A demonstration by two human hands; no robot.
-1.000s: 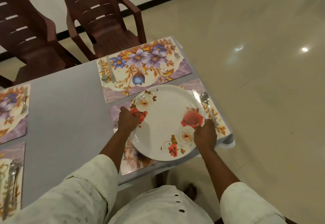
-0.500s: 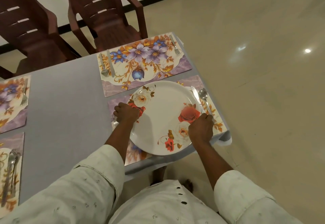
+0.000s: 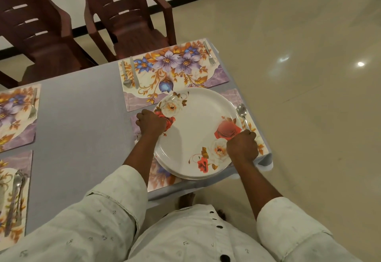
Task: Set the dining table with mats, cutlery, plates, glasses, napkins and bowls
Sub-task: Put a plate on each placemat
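Note:
A stack of white plates with red and white rose prints sits over the near floral mat at the table's right corner. My left hand grips the stack's left rim and my right hand grips its near right rim. A spoon lies on the mat just right of the plates. Part of a fork shows under my left wrist. The far mat carries a spoon, a knife and a fork.
The grey table holds two more floral mats at the left, one with a fork, the nearer with cutlery. Two brown plastic chairs stand beyond the table. Shiny tiled floor lies to the right.
The plate stack has stayed on the near mat with both hands still on its rim. The view has shifted slightly; the knife beside the spoon is now covered by the plates.

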